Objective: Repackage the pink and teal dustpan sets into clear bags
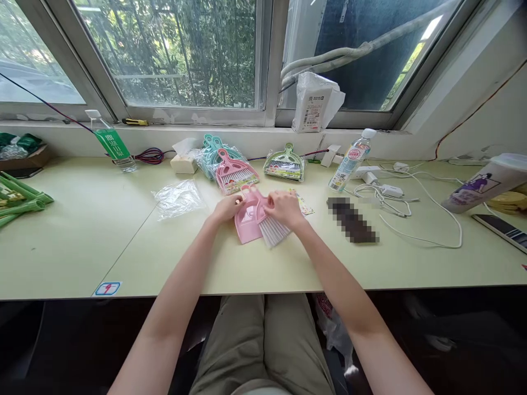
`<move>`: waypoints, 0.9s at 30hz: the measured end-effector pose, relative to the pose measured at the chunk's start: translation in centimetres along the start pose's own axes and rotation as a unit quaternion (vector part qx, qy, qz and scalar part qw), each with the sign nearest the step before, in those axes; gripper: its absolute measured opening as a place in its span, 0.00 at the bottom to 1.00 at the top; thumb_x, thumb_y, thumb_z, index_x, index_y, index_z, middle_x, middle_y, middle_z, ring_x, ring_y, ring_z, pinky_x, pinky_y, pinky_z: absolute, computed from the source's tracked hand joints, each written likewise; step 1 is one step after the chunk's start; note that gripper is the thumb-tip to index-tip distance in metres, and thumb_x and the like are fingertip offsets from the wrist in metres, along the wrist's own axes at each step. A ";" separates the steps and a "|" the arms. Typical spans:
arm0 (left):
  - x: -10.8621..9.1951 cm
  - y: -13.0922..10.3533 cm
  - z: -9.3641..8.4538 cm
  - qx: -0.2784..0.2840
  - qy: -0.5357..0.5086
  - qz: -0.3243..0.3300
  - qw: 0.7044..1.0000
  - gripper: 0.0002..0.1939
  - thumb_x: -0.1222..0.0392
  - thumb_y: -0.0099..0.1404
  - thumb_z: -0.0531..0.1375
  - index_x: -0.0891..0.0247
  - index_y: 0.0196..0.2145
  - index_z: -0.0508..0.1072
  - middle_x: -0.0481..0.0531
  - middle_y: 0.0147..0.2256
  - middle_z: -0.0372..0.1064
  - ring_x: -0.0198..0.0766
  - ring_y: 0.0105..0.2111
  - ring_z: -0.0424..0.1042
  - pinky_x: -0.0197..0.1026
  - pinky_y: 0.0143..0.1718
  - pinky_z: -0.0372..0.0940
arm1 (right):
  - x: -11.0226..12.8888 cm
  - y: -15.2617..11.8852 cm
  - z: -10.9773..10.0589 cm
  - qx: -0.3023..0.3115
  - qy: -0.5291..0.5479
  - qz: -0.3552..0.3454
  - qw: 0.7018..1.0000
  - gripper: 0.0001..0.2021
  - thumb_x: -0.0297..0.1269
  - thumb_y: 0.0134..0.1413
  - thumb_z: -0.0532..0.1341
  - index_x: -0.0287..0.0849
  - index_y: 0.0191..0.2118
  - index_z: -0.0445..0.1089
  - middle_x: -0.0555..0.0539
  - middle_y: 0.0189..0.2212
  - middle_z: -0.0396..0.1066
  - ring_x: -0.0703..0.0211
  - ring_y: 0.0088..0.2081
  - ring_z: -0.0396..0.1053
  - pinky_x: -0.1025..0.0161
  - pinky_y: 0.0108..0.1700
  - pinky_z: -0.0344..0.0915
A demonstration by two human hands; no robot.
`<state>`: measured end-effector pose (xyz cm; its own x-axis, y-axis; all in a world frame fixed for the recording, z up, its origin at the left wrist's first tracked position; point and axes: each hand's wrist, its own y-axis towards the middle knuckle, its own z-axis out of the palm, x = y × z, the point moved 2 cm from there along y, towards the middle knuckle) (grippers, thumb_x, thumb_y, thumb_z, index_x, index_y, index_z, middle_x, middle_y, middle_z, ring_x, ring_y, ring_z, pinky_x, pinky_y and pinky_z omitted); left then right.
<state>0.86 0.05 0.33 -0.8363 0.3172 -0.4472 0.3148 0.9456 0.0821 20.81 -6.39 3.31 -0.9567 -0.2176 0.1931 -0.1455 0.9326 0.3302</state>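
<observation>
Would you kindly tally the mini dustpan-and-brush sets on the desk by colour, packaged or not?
Pink: 2, the loose pink dustpan with its brush under the left hand and right hand, plus the packaged pink set.
Green: 1, the packaged green set.
Teal: at least 1, the teal stack, partly hidden.
Total: at least 4.

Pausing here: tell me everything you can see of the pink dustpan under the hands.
The pink dustpan looks like small moulded plastic, unwrapped, lying flat on the pale green table, its wide mouth toward the person and its handle end pointing to the window. The left hand grips its upper left edge. A pink brush with whitish bristles lies across its right side, held by the right hand. The hands hide the handle details.
</observation>
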 end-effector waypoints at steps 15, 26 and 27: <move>-0.9 -0.7 -0.6 -0.203 0.114 0.084 0.969 0.17 0.58 0.70 0.54 0.62 0.54 0.70 0.62 0.47 0.74 0.50 0.48 0.72 0.46 0.45 0.65 | -0.5 0.2 2.1 0.044 0.022 -0.011 0.999 0.10 0.45 0.63 0.59 0.44 0.38 0.70 0.46 0.42 0.76 0.53 0.42 0.72 0.61 0.36 0.58; -2.8 -0.2 2.1 -0.129 0.229 0.346 0.901 0.11 0.66 0.71 0.54 0.67 0.46 0.75 0.60 0.46 0.74 0.45 0.48 0.74 0.43 0.48 0.69 | -1.4 0.6 2.4 0.049 0.132 -0.029 0.990 0.09 0.44 0.58 0.61 0.44 0.34 0.71 0.48 0.38 0.75 0.57 0.39 0.70 0.63 0.37 0.57; -2.6 -0.3 2.1 -0.128 0.232 0.349 0.899 0.12 0.67 0.71 0.54 0.67 0.47 0.75 0.59 0.46 0.74 0.44 0.48 0.74 0.42 0.48 0.69 | -1.5 0.6 2.4 0.050 0.146 -0.029 0.988 0.09 0.43 0.57 0.61 0.44 0.34 0.71 0.48 0.38 0.75 0.57 0.38 0.70 0.63 0.37 0.57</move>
<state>3.93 -1.19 -0.40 -0.5905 0.7799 0.2075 0.7717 0.4705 0.4280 21.55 -4.82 1.02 -0.8349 -0.3322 0.4389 -0.2361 0.9364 0.2595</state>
